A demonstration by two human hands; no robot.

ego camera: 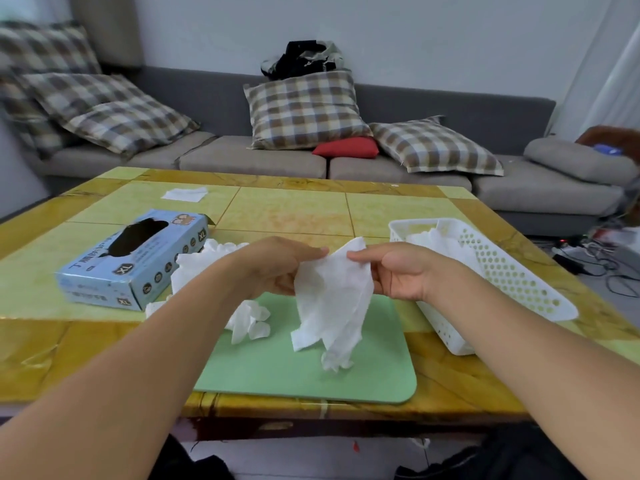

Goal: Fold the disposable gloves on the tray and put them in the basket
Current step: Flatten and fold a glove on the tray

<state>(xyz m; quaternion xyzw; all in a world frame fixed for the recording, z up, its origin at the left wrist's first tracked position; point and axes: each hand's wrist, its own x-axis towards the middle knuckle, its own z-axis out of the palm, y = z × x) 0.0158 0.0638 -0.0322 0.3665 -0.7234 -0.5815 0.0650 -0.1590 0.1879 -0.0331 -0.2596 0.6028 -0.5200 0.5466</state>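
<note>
A white disposable glove (332, 299) hangs in the air above the green tray (346, 379), its fingers dangling down towards the tray. My left hand (277, 265) pinches its upper edge from the left. From the right, my right hand (398, 271) pinches the same edge. More white gloves (249, 320) lie in a loose heap at the tray's back left, partly behind my left forearm. The white perforated basket (512, 278) stands to the right of the tray with white gloves (440, 240) inside it.
A blue glove box (135, 261) marked XL lies on the yellow table (294, 209) at the left. A single white sheet (185, 194) sits at the table's far left. A grey sofa with checked cushions runs behind the table. Cables lie on the floor at the right.
</note>
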